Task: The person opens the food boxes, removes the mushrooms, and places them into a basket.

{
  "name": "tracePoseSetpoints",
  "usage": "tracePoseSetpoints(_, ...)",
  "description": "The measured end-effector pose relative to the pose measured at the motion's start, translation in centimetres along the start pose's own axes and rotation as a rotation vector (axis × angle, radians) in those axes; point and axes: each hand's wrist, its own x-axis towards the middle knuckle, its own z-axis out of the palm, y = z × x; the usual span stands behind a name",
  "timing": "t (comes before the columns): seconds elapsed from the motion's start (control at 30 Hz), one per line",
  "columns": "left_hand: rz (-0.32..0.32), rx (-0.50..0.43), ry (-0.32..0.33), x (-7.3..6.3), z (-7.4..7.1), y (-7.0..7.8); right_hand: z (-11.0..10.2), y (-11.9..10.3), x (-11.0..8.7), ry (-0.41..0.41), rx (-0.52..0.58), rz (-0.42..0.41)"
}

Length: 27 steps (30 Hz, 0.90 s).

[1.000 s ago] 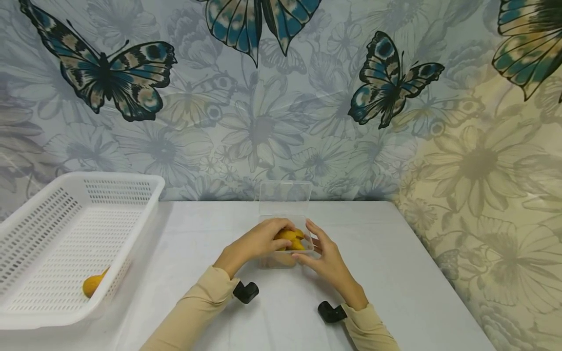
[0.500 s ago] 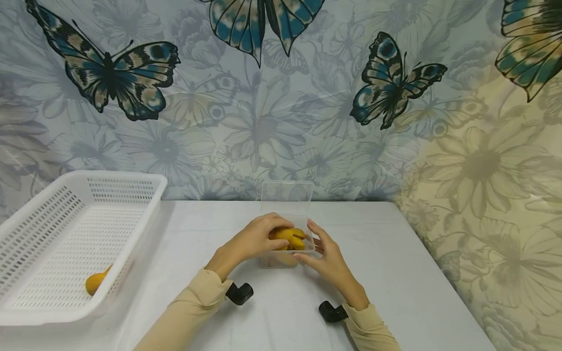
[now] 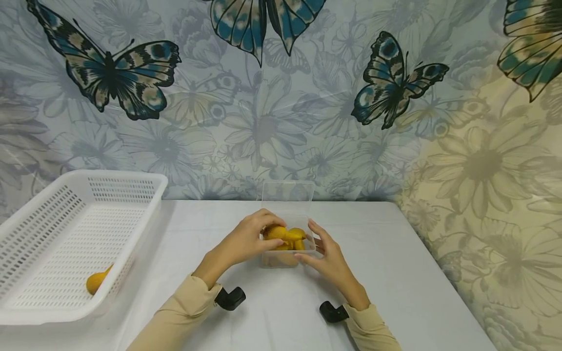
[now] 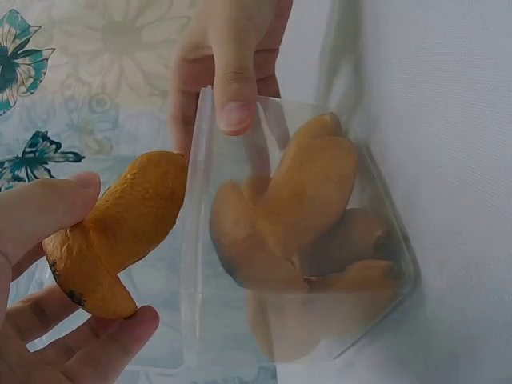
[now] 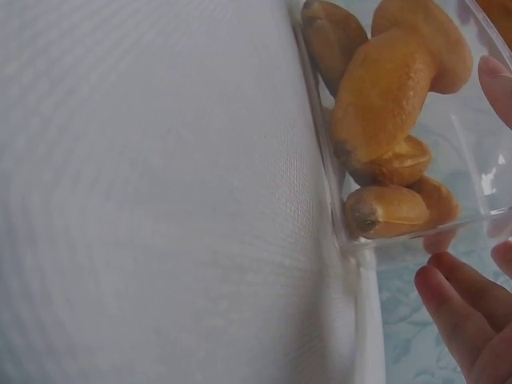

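Nearest: tan sleeves, a black wrist device at each cuff. White perforated basket at left, a yellow-orange piece inside; head view only.

Left hand pinches a lobed yellow-orange piece between thumb and fingers. From the head it seems to merge with the box's contents; left wrist puts it above the rim, dark specks on one lobe. Contact with the rim: cannot tell.

Right hand grips the near right corner of a clear plastic box, thumb on the near wall, fingers slightly apart. Right wrist shows similar pieces heaped inside, some dark-tipped.

Behind: upright clear lid, then butterfly-print backdrop.
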Motion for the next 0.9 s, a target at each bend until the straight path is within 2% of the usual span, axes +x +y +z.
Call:
tracePoseSetpoints(0.3, 0.016, -0.010, 0.080, -0.5, -1.4, 0.0, 0.0, -0.1, -0.1, -0.005, 0.012, 0.009)
tracePoseSetpoints(0.53, -0.003, -0.018, 0.115, -1.3, -2.9, 0.0, 0.1, 0.0, -0.2, -0.002, -0.002, 0.008)
tracePoseSetpoints(0.9, -0.025, 0.023, 0.150, -2.8, -4.8, -0.3, 0.0, -0.3, -0.1, -0.006, -0.001, 0.016)
